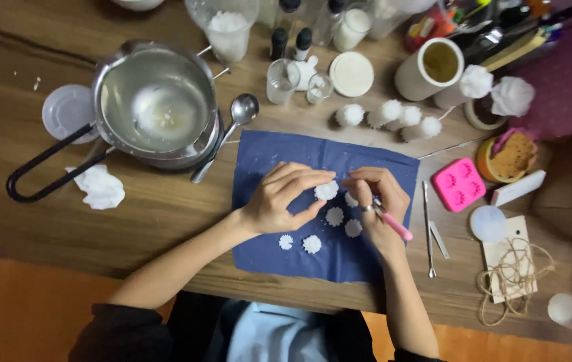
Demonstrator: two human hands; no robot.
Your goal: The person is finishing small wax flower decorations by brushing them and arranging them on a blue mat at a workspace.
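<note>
- Left hand (279, 201) pinches a small white flower-shaped wax piece (327, 191) between thumb and fingertips, just above the blue cloth; the fingers are curled closed around it.
- Right hand (378, 201), touching the same piece from its other side, has its fingers bent and closed around a thin pink tool (393, 224) that sticks out toward the near edge of the surface.
- Wooden surface (165, 221), grained and brown, carries everything.
- Blue cloth (259, 241), flat, matte and rectangular, lies at the middle of the near edge under both hands.
- Shiny metal melting pot (159, 100) with a black loop handle sits toward the far left, holding a pale melted pool.
- Pink silicone mould (459, 184), square with flower hollows, lies right of the cloth.
- Four more scalloped white wax flowers (334, 216) lie on the cloth just below the held one, near the hands.
</note>
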